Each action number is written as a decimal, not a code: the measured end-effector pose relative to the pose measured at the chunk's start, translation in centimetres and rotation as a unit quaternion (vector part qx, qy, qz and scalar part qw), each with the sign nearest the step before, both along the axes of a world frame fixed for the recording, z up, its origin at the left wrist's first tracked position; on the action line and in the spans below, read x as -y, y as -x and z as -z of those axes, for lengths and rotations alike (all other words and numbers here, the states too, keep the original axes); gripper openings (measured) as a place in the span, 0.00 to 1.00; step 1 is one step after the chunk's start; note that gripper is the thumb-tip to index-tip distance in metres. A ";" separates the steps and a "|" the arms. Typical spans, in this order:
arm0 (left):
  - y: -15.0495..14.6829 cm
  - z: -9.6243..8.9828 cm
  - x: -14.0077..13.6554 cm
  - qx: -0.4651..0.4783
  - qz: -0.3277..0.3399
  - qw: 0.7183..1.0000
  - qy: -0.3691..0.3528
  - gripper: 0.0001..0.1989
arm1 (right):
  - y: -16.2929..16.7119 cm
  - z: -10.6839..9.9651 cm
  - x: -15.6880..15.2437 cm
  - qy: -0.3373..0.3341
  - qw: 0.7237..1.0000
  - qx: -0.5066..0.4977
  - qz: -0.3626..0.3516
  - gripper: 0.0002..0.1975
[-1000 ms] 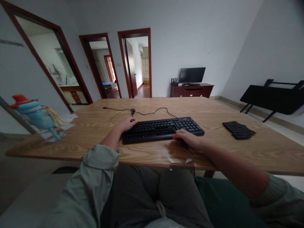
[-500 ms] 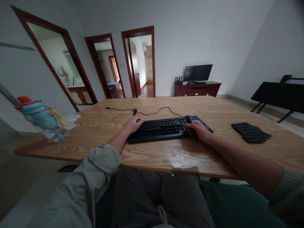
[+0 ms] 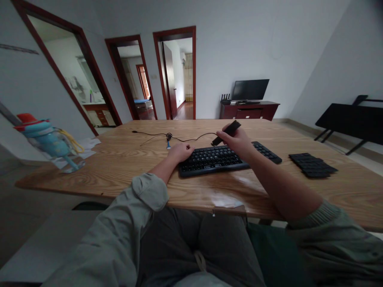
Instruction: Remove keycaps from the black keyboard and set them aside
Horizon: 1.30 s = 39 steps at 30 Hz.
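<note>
A black keyboard [image 3: 212,161] lies on the wooden table, tilted a little relative to its front edge. My left hand [image 3: 181,153] grips its upper left corner, with the fingers curled and partly hidden. Above the right half of the keyboard, my right hand [image 3: 237,140] is closed around a narrow black bar-like tool [image 3: 230,129]. The tool is raised and slants down to the left; its exact kind is unclear. Behind the keyboard runs its thin black cable [image 3: 194,139], with a small bundled knot and a blue-and-white tag [image 3: 168,146] near it.
Several flat black pieces [image 3: 312,164] overlap in a pile on the table's right. A blue bottle with a red lid [image 3: 49,139] stands at the left, beside white papers [image 3: 89,146]. A television [image 3: 250,90] sits on a cabinet [image 3: 249,111] against the far wall.
The keyboard and my left hand have shifted to the right. My right hand has lifted the black tool up and away from me, turning it from near upright to a slant.
</note>
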<state>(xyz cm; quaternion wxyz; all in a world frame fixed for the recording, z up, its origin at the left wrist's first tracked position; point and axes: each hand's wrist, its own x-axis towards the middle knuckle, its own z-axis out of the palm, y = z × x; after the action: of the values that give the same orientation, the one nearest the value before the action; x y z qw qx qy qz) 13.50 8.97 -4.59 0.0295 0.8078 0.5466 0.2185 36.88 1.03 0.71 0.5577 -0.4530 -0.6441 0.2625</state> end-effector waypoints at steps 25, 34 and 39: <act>2.4 0.5 -5.9 0.101 0.064 0.992 0.034 0.21 | -15.5 2.9 -4.6 0.216 0.889 -0.242 0.323 0.11; 3.1 0.4 -5.8 0.100 0.079 0.991 0.037 0.20 | -9.3 1.8 -2.6 0.059 0.973 -0.089 0.205 0.16; 2.5 -0.4 -4.2 0.066 0.097 0.993 0.022 0.20 | -3.9 1.1 0.2 0.096 0.988 0.118 0.024 0.22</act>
<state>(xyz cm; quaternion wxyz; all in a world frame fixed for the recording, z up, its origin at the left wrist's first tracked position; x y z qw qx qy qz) 10.99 13.18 -4.19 0.1045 0.8401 0.4667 0.2558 40.74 0.83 -0.39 0.4377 -0.5478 -0.6662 0.2540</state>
